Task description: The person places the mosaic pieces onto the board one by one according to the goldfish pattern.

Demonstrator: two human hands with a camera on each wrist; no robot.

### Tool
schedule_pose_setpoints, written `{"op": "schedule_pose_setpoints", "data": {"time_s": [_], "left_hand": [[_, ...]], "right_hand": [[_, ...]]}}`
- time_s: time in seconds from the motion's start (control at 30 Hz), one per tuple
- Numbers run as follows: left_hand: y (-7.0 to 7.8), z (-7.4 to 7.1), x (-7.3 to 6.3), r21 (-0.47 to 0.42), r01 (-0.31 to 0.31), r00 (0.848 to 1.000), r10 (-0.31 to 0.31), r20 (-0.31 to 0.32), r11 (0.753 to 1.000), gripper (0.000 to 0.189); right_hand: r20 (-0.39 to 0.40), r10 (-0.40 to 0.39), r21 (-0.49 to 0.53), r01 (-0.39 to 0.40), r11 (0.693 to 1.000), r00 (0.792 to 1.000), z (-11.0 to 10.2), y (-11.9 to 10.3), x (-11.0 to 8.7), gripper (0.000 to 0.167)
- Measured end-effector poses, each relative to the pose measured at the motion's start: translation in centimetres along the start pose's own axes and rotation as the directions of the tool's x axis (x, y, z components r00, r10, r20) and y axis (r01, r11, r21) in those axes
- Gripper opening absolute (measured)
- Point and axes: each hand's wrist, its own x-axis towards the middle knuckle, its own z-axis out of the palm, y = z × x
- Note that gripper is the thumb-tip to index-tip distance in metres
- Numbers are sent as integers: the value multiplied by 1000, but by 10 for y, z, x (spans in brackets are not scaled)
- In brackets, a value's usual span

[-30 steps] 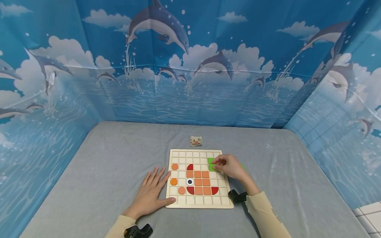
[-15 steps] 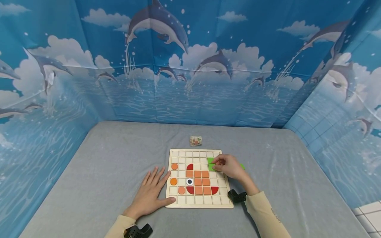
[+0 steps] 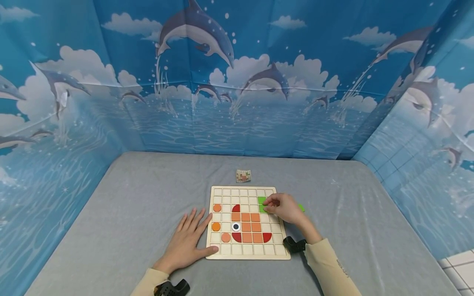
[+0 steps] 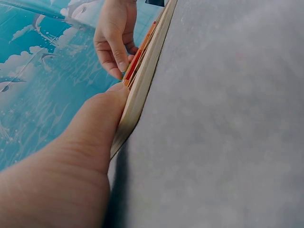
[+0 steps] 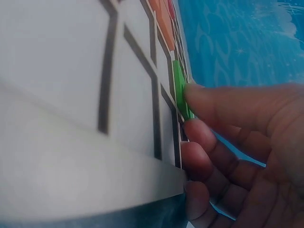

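A wooden grid board (image 3: pixel 249 250) lies on the table, bearing orange squares, red quarter rounds, orange discs and an eye disc (image 3: pixel 236 226). At its upper right sit green square tiles (image 3: pixel 261 200). The fingers of my right hand (image 3: pixel 284 207) are bent there, with thumb and forefinger at the lower green tile (image 5: pixel 180 88); its far side is partly hidden by them. To the left, my left hand (image 3: pixel 187 238) is spread flat, its fingers on the cloth and against the board's left edge. Its thumb (image 4: pixel 102 109) rests on the board's lower-left edge.
A small patterned card (image 3: pixel 243 176) lies beyond the board. Another green piece (image 3: pixel 301 207) shows past the right hand, on the table to the board's right. Grey cloth (image 3: pixel 148 193) covers the table, and a dolphin-printed curtain (image 3: pixel 237 123) surrounds it.
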Motion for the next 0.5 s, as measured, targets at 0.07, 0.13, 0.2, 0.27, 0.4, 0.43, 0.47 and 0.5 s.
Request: {"op": "schedule_pose_setpoints", "data": {"time_s": [0.07,0.13,0.2,0.27,0.4,0.43,0.47,0.5], "left_hand": [[0,0,0,1,-1,1000,1,-2,1000,94],[1,0,0,-2,-2,1000,2,-3,1000,94],[1,0,0,-5,-3,1000,3,-4,1000,94],[1,0,0,-8,-5,1000,5,-5,1000,94],[0,0,0,-6,-3,1000,3,2,1000,94],[0,0,0,-4,-3,1000,3,4,1000,94],[0,0,0,-3,-2,1000,2,7,1000,94],[0,0,0,-4,-2,1000,2,7,1000,94]], "right_hand": [[-1,2,0,-2,1000,1000,0,0,0,3],[1,1,-3,-1,1000,1000,0,-1,0,3],[3,-3,-3,3,1000,1000,0,-1,0,3],[7,-10,-7,10,1000,1000,0,-1,0,4],[12,-31,-18,31,999,999,0,-1,0,5],[13,-38,-21,39,999,999,0,-1,0,5],[15,-47,-24,48,999,999,0,-1,0,5],[16,-57,-27,57,998,998,0,0,0,6]]}}
